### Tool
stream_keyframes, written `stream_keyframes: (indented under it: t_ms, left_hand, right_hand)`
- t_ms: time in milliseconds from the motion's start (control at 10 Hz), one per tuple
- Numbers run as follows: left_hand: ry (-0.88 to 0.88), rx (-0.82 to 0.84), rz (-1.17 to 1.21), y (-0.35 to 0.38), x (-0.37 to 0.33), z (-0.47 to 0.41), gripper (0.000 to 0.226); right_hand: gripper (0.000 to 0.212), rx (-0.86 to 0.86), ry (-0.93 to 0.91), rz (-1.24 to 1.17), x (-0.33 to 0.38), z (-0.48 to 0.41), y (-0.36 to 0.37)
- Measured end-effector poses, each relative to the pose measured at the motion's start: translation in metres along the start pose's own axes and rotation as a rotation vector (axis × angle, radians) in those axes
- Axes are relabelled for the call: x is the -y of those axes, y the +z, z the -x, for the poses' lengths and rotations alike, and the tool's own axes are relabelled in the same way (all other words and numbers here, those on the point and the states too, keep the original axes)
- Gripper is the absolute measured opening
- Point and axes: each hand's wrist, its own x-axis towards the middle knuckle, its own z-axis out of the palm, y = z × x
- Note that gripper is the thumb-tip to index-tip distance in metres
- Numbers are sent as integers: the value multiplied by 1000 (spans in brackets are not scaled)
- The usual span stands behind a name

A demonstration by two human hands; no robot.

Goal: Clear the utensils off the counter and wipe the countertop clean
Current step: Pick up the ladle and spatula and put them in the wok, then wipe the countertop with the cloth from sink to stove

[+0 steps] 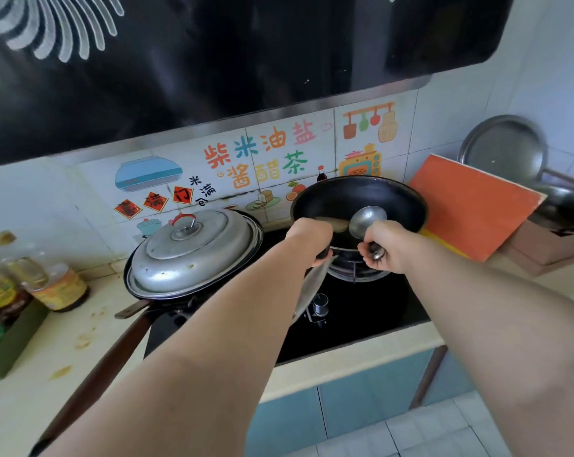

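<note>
A black wok [358, 196] sits tilted on the right burner of the black glass stove [361, 311]. My left hand [312, 234] is closed around the wok's black handle at its near rim. My right hand [383, 247] grips the handle end of a steel ladle [366, 221], whose bowl rests inside the wok beside a pale spatula blade [335, 223]. A second wok with a dented metal lid [193, 250] and a long brown handle [114, 354] occupies the left burner. The cream countertop [58, 364] shows brown stains.
Oil and sauce bottles [53, 285] stand at the far left beside a green box [12, 341]. An orange cutting board [473, 206] leans against the right wall, with a round steel lid [504, 150] and cardboard box [549, 245] behind. The range hood hangs overhead.
</note>
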Motion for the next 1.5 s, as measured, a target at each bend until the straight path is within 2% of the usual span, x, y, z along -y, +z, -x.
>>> stream_keyframes:
  t_ms: [100,200,500,600,800,900,1000,1100,1400,1500]
  left_hand:
    - [-110,3,-44,-2,4,-10,16]
    - [-159,2,-33,-2,3,-14,15]
    - [-140,-19,-116,2,13,-19,8]
    - [-77,-42,-168,-5,12,-8,15]
    - [59,-41,-218,-21,13,27,7]
    - [110,-127,-214,-33,21,50,7]
    - [88,-186,-269,-54,38,71,23]
    - [140,-329,-206,-73,50,95,30]
    - [120,-645,-88,-158,108,178,40]
    - [102,-703,-36,-189,129,204,44]
  right_hand:
    - [12,1,8,1,-2,-5,1]
    - [19,11,30,52,-6,-7,1]
    - [40,-70,-20,330,-5,-8,3]
    - [43,-60,-65,403,-4,2,2]
    - [31,-325,-450,706,-4,21,12]
    - [31,-253,-618,689,-12,41,23]
    - [28,-144,-764,682,-27,63,38]
    - [24,-56,-852,685,-43,83,61]
    - [26,234,-954,718,-87,156,150]
    - [29,297,-950,693,-101,181,180]
